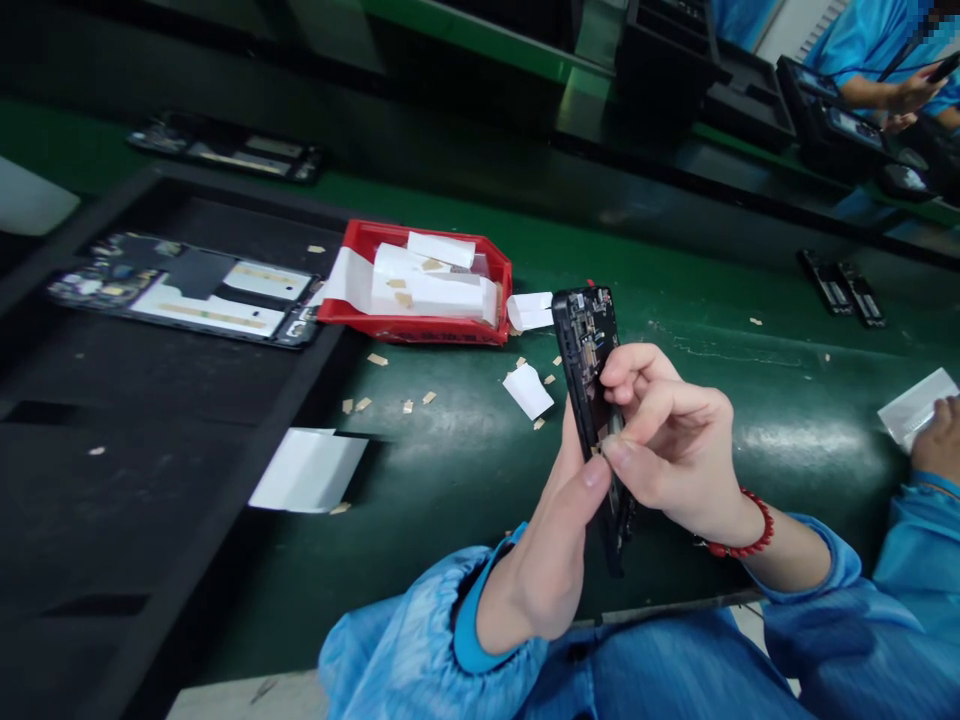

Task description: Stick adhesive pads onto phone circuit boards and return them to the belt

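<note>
An opened black phone body (592,370) with bare circuit parts is held upright and tilted above the green table. My left hand (555,540) grips it from behind and below, its thumb on the lower part of the phone's inner side. My right hand (675,440), with a red bead bracelet (754,535) at the wrist, has thumb and index finger pinched together at the phone's inner face; whatever is between the fingertips is too small to make out. Left of the phone a red bin (420,325) holds white paper strips with small tan pieces.
A black tray (247,430) on the left carries another opened phone (202,290). One more phone (225,150) lies behind it. White papers (307,470) and small tan pieces lie on the green table (435,470). Two narrow parts (840,285) and a person's hand (937,440) are at right.
</note>
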Tool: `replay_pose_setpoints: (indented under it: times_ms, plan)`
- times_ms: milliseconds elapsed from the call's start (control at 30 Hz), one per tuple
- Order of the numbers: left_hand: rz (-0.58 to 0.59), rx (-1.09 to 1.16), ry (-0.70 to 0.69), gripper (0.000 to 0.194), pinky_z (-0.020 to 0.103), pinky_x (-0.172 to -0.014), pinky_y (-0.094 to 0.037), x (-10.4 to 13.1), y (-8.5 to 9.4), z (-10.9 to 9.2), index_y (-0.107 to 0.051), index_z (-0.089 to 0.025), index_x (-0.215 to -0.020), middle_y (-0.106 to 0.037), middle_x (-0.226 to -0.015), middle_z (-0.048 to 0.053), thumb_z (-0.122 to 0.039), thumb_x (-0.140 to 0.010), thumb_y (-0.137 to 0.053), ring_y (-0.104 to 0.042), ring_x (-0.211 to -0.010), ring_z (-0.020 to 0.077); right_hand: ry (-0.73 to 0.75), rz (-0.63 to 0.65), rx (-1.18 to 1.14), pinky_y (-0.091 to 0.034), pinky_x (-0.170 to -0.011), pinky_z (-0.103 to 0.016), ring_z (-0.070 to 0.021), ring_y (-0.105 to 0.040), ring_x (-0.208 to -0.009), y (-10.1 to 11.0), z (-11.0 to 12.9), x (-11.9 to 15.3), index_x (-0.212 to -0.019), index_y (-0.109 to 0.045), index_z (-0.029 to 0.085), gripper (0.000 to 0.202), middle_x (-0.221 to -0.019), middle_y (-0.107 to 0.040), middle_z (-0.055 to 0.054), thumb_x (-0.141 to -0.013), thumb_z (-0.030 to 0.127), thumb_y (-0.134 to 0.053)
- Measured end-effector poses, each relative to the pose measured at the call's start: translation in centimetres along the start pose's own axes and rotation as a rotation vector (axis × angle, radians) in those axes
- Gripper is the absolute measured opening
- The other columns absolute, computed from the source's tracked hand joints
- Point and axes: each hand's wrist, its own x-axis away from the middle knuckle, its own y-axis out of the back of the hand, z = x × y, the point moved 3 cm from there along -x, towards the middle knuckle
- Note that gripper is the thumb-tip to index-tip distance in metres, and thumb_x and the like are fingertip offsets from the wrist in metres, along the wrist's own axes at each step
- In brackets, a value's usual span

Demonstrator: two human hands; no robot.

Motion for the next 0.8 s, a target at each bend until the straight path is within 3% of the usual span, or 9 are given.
replay_pose_setpoints:
  times_ms: [233, 500, 700, 800]
  plan:
    - [-0.050, 0.101, -0.007, 0.056, 0.044, -0.095, -0.063, -0.1, -0.4, -0.5, -0.067, -0.027, -0.135, -0.075, -0.120, 0.009, -0.061, -0.091, -0.061, -0.069, -0.120, 0.0332, 0.016, 0.022, -0.019, -0.058, -0.080, -0.034, -0.0151, -0.062, -0.088, 0.0, 0.1, 0.0, -0.063, -0.061, 0.021, 0.023, -0.103, -0.068, -0.006, -0.076, 0.009, -0.075]
    - [-0.050, 0.215, -0.030, 0.044, 0.044, -0.110, -0.055, 0.1, -0.4, -0.8, -0.072, -0.029, -0.128, -0.072, -0.130, 0.005, -0.054, -0.093, -0.063, -0.060, -0.134, 0.0324, 0.081, 0.007, 0.117, -0.058, -0.077, -0.036, -0.0172, -0.060, -0.086, -0.1, 1.0, -0.1, -0.072, -0.068, 0.020, 0.012, -0.103, -0.064, -0.009, -0.077, 0.011, -0.075]
    - [-0.168, 0.261, 0.017, 0.043, 0.044, -0.108, -0.056, 0.7, -0.3, -0.5, -0.076, -0.025, -0.120, -0.079, -0.108, 0.004, -0.053, -0.089, -0.063, -0.067, -0.125, 0.0318, 0.159, -0.111, 0.274, -0.059, -0.083, -0.040, -0.0216, -0.064, -0.099, 0.4, 2.1, 0.4, -0.090, -0.071, 0.022, 0.017, -0.109, -0.064, -0.008, -0.077, 0.012, -0.076]
    - [-0.277, 0.191, 0.018, 0.041, 0.043, -0.108, -0.056, 1.0, 0.4, 0.0, -0.077, -0.025, -0.114, -0.080, -0.098, 0.003, -0.052, -0.085, -0.065, -0.068, -0.122, 0.0314, 0.238, -0.109, 0.300, -0.060, -0.081, -0.038, -0.0199, -0.067, -0.094, -0.1, 3.1, 1.0, -0.085, -0.071, 0.023, 0.015, -0.109, -0.065, -0.006, -0.078, 0.011, -0.073]
